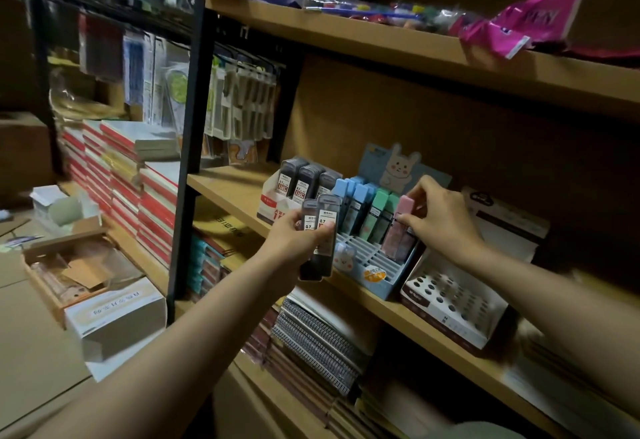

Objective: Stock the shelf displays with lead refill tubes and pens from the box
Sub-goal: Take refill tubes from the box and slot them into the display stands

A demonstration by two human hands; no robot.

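Head view, the only one I have. My left hand (pixel 294 236) grips a small bunch of dark grey lead refill tubes (pixel 318 237), fingers curled round their middles; two white labels reading 0.7 face me. The bunch is held upright in the air, just in front of the edge of the wooden shelf (pixel 228 187), touching nothing else.

My right hand (pixel 440 216) reaches over the blue display tray (pixel 375 274), the one with a rabbit card at its back. Thumb and fingertips pinch a pink refill tube (pixel 401 220), which stands tilted in the right end of the tray's slotted grid. To its left in the same tray stand green refill tubes (pixel 379 211) and blue refill tubes (pixel 349 201), also tilted back. The front rows of slots hold nothing.

Left of the blue tray, touching or just beside it, a white carton display (pixel 273 201) holds more dark grey 0.7 tubes (pixel 299 178) upright. Right of the blue tray sits a white pen display box (pixel 446 303) with round holes in its top; I see no pens in them.

Below left, an open cardboard box (pixel 65 265) rests on flat cartons, its contents too blurred to name.
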